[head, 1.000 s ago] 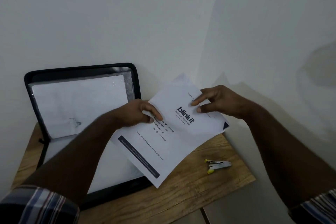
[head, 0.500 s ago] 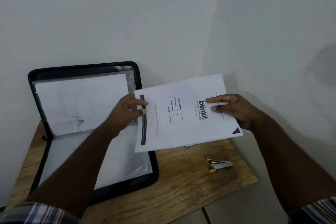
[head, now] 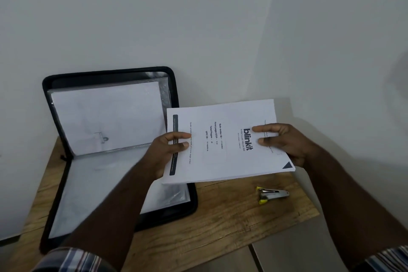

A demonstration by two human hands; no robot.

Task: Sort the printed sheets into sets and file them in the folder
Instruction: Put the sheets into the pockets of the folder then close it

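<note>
A stack of printed sheets with a "blinkit" cover page hangs level above the table, turned sideways. My left hand grips its left edge, thumb on top. My right hand pinches its right side, fingertips on the cover. The black zip folder lies open at the left, its lid leaning on the wall. A white sheet sits in the lid's clear sleeve, and the lower half also holds clear sleeves.
A small silver and yellow stapler lies on the wooden table below the stack's right end. White walls meet in a corner behind. The table's right edge drops to a tiled floor.
The stack has turned from a diagonal tilt to lying level and sideways, and has shifted right, off the folder. Both hands kept hold of it throughout.
</note>
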